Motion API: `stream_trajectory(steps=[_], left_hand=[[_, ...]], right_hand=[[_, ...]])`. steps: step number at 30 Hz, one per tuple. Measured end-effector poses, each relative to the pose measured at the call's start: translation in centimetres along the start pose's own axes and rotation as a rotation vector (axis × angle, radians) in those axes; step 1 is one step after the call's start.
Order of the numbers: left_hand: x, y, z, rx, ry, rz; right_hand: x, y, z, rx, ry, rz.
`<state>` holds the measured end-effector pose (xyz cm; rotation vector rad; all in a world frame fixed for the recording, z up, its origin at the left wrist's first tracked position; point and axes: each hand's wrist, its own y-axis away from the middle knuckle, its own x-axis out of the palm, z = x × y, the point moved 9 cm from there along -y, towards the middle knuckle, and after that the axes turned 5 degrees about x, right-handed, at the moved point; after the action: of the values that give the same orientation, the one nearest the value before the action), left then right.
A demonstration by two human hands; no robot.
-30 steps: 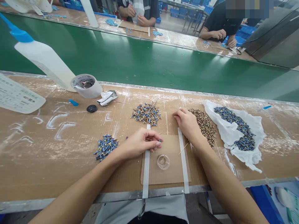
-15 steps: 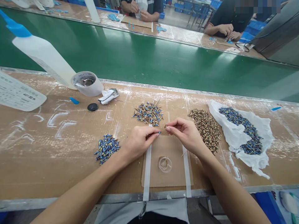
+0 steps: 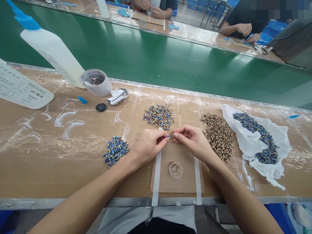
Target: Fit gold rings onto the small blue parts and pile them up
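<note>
My left hand [image 3: 148,144] is closed in a pinch on a small blue piece [image 3: 169,136]. Facing it, my right hand [image 3: 192,139] pinches a small brass-coloured piece [image 3: 172,133], and the two pieces meet or nearly meet at the fingertips. Just beyond lies a pile of mixed blue-and-brass pieces [image 3: 156,121] with thin sticks on it. A heap of blue pieces [image 3: 115,151] sits left of my left forearm. To the right of my right hand spreads a heap of brass-coloured pieces [image 3: 219,138]. Below the hands, a small clear round dish [image 3: 175,170] rests on a taped cardboard piece [image 3: 165,185].
White plastic [image 3: 246,146] at the right holds more blue pieces. At the left are a blue-tipped bottle [image 3: 53,53], a labelled bottle [image 3: 26,91], a tape roll [image 3: 103,86], crumpled wrapper [image 3: 118,96] and black cap [image 3: 101,107]. Two people work beyond the green belt [image 3: 146,61].
My hands have come together, bringing the blue piece and the brass-coloured piece up against or very near each other. The whole view has shifted slightly.
</note>
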<state>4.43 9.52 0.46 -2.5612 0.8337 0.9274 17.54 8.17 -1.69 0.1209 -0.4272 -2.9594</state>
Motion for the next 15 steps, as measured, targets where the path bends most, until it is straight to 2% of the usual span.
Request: stream_trajectory(steps=[15], left_hand=[[-0.14,-0.19,-0.65,0.08,0.066,-0.006]], right_hand=[[0.28,0.39,0.59,-0.063,0.085,0.05]])
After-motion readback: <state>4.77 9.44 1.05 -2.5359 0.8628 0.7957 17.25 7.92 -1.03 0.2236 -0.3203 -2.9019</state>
